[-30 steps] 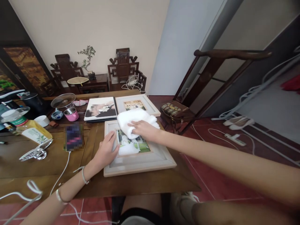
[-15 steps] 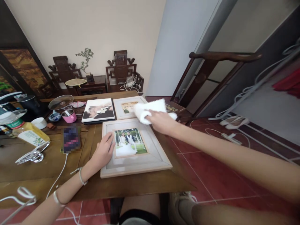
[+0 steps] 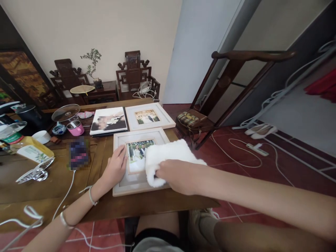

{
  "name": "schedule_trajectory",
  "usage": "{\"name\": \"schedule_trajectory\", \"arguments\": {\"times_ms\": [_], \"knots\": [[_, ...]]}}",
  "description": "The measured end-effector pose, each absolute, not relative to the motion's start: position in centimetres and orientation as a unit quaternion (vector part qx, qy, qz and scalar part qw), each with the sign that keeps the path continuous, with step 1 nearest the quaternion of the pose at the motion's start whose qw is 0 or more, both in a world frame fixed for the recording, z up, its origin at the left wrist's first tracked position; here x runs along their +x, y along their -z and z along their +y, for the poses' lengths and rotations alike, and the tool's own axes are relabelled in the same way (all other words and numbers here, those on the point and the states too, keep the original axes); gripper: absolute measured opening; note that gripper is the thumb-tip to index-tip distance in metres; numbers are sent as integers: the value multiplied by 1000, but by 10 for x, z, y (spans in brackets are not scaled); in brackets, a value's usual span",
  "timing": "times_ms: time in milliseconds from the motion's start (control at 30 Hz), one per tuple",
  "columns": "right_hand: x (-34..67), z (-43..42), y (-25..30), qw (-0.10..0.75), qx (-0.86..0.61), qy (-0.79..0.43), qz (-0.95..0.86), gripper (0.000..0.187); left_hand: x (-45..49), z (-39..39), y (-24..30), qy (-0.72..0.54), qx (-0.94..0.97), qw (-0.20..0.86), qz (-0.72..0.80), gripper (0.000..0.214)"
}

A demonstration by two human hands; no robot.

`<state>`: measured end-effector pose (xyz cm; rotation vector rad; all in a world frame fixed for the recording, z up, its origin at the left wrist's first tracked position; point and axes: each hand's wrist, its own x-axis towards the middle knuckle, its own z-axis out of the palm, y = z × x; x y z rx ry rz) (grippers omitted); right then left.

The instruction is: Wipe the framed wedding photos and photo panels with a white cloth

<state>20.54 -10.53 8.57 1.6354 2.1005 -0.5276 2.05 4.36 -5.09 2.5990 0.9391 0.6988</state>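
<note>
On the table (image 3: pixel 131 207), the picture frame (image 3: pixel 135 182) lies flat, probably stiff and fragile-faced; grip its outer edges. The white cloth (image 3: pixel 169 152) over its right side looks light, soft; hold the fold. Your right hand (image 3: pixel 178 175) curls closed around that; your left hand (image 3: pixel 115 168), fingers extended, grips nothing, resting on the frame's left border.

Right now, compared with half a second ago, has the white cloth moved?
Yes: judged against the far picture frame, the white cloth has come towards the camera and now covers the right part of the near picture frame.
</note>
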Motion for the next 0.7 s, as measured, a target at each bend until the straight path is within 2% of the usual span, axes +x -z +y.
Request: {"name": "schedule_trajectory", "arguments": {"times_ms": [133, 267, 367, 533, 700], "knots": [[205, -107, -90, 175, 625, 211, 731, 37, 19, 47, 51, -228, 909, 146, 318, 42], [222, -83, -68, 112, 679, 111, 717, 62, 18, 50, 51, -221, 914, 145, 307, 43], [241, -59, -48, 116, 687, 24, 717, 77, 19, 50, 52, -228, 913, 144, 305, 42], [256, -34, -32, 140, 640, -21, 755, 69, 20, 49, 52, -231, 912, 145, 307, 42], [229, -61, -46, 151, 620, 29, 769, 54, 20, 48, 51, -234, 912, 143, 304, 43]]}}
